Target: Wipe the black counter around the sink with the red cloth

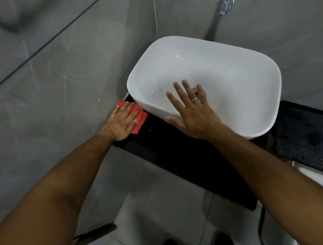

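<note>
The folded red cloth (139, 117) lies on the glossy black desk (170, 150), wedged between the grey tiled wall (58, 81) and the white ceramic sink (258, 104). The left hand (121, 122) presses flat on it; the right hand (192, 112) hovers, fingers spread, over the sink's near rim.

I log: red cloth (139, 118) at nine o'clock; white sink (229, 64); glossy black counter (178, 155); grey streaked wall tiles (57, 72); dark perforated mat (308, 150) at three o'clock.

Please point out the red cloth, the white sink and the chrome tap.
red cloth (140, 118), head view: the bare folded edge right of the left hand.
white rounded ceramic sink (260, 127), head view: its near right rim.
chrome metal tap (225, 2), head view: its body above the spout.
</note>
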